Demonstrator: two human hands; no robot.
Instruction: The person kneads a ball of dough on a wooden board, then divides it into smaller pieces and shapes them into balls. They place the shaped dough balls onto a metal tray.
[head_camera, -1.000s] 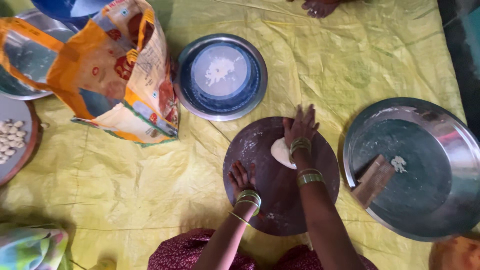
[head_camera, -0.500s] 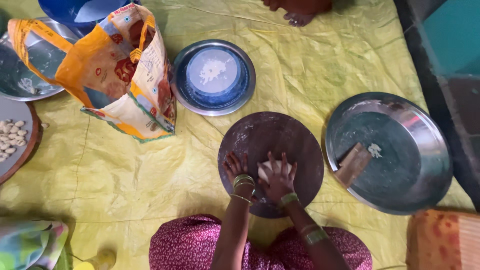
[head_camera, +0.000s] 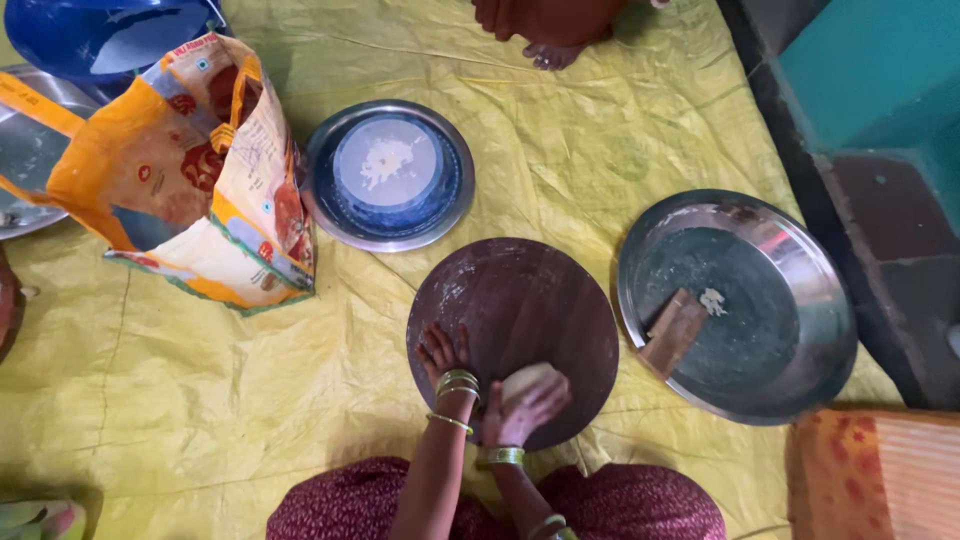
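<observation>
The right hand (head_camera: 525, 412) is cupping a small pale dough lump (head_camera: 527, 380) at the near edge of the round dark wooden board (head_camera: 540, 300), apparently shaping it, while the left hand (head_camera: 441, 352) is lying flat and empty, bracing the board; flattening evenly likely needs centring.

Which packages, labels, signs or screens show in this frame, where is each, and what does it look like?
Printed sack: upper left on the yellow sheet, left of the round steel plate; open-topped, crumpled, orange, white and blue with red and green markings.
No signs, screens or separate labels in view.
</observation>
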